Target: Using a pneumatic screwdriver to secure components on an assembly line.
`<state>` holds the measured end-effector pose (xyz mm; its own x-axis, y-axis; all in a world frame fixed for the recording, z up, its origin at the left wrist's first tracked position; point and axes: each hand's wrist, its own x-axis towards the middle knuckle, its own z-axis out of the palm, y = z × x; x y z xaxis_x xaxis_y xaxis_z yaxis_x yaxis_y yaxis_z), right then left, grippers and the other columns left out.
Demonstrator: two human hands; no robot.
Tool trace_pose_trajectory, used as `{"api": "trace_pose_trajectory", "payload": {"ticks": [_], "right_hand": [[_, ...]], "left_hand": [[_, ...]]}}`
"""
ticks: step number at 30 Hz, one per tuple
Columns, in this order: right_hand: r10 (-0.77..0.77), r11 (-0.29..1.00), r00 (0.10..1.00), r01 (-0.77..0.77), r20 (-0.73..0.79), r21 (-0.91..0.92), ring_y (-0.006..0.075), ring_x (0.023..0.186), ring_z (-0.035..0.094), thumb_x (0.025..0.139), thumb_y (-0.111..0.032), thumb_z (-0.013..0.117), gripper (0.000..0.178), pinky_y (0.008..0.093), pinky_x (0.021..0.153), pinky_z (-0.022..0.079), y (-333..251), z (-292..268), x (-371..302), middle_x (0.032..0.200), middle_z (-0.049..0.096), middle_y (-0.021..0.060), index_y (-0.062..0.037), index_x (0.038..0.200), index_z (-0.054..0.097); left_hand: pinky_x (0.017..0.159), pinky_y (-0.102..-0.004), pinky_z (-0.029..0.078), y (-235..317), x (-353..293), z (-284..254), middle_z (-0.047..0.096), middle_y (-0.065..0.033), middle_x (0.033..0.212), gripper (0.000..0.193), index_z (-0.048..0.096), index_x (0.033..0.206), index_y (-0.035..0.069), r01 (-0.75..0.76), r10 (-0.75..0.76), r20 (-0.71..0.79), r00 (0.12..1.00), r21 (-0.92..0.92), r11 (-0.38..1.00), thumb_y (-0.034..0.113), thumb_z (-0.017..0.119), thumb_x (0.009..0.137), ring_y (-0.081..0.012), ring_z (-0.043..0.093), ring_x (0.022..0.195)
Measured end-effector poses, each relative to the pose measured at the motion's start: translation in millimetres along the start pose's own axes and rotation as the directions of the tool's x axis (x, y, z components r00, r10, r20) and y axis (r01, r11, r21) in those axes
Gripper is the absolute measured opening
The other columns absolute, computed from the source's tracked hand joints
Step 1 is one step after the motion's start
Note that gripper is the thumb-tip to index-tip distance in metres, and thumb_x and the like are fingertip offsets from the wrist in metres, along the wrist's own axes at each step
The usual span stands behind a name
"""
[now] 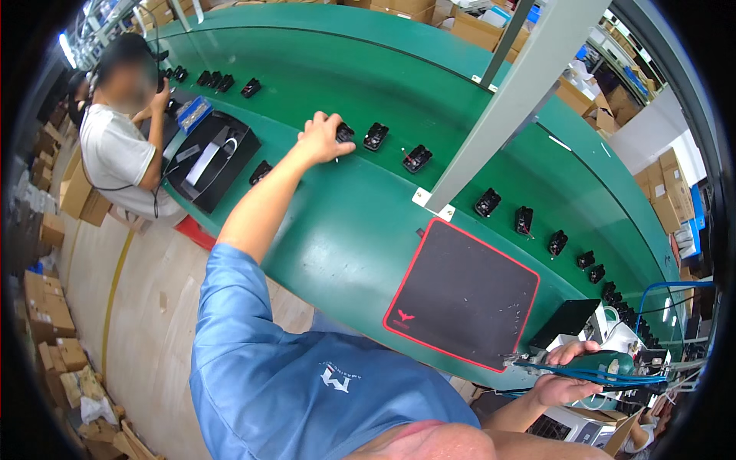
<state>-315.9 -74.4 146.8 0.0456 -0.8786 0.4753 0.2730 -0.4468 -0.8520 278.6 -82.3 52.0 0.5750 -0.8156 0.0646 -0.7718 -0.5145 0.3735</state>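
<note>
My left hand (322, 136) reaches far out over the green conveyor belt (337, 230) and closes on a small black part (344, 133) in the row running along the belt. Two more black parts (375, 136) (416, 158) lie just to its right. My right hand (566, 374) is low at the right, gripping a green powered screwdriver (613, 366) with blue cables running from it. A black mat with a red border (464, 295) lies on the belt's near edge between my two hands.
A grey post (510, 100) stands on the belt beside the mat. More black parts (524, 220) continue to the right. A seated co-worker (115, 146) works at the left by a black tray (211, 157). Cardboard boxes (54, 307) line the floor.
</note>
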Motion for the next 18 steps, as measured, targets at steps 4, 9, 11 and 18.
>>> {"api": "trace_pose_trajectory", "payload": {"ticks": [4, 9, 11, 18], "right_hand": [[0.004, 1.0, 1.0, -0.005, -0.03, -0.031, 0.0119, 0.052, 0.044, 0.094, -0.081, 0.032, 0.085, 0.0237, 0.045, 0.038, 0, -1, 1, 0.071, 0.05, 0.0053, -0.0026, 0.121, 0.05], [0.007, 1.0, 1.0, -0.007, 0.019, 0.025, 0.0117, 0.052, 0.044, 0.094, -0.082, 0.031, 0.086, 0.0231, 0.045, 0.038, 1, 2, 3, 0.072, 0.049, 0.0052, -0.003, 0.121, 0.052], [0.008, 0.999, 0.999, -0.009, 0.031, 0.042, 0.0116, 0.053, 0.044, 0.094, -0.082, 0.031, 0.086, 0.023, 0.045, 0.038, 1, 0, 3, 0.073, 0.049, 0.0054, -0.0029, 0.121, 0.052], [0.003, 0.999, 0.998, -0.005, 0.058, 0.046, 0.0119, 0.055, 0.046, 0.094, -0.082, 0.033, 0.086, 0.024, 0.048, 0.041, 4, -14, 3, 0.074, 0.05, 0.0057, -0.0025, 0.123, 0.051]], "left_hand": [[0.099, -0.0556, 0.04, 18, -66, 12, 0.05, -0.0171, 0.133, 0.065, 0.058, 0.13, 0.015, -0.076, 0.074, 0.03, 0.997, 0.051, 0.996, 0.045, 0.081, 0.077, -0.04, 0.051, 0.123], [0.098, -0.0517, 0.037, 20, -112, 37, 0.05, -0.0173, 0.129, 0.062, 0.058, 0.128, 0.013, -0.102, 0.12, -0.072, 0.99, 0.215, 0.971, 0.047, 0.078, 0.08, -0.0362, 0.051, 0.116], [0.098, -0.0515, 0.037, 18, -115, 38, 0.05, -0.0181, 0.129, 0.063, 0.057, 0.128, 0.012, -0.105, 0.131, -0.096, 0.987, 0.241, 0.965, 0.046, 0.078, 0.08, -0.0361, 0.051, 0.117], [0.117, -0.06, 0.023, 24, -108, 25, 0.029, -0.0266, 0.158, 0.093, 0.037, 0.152, 0.007, -0.08, 0.102, -0.064, 0.993, 0.279, 0.957, 0.047, 0.079, 0.08, -0.044, 0.028, 0.148]]}}
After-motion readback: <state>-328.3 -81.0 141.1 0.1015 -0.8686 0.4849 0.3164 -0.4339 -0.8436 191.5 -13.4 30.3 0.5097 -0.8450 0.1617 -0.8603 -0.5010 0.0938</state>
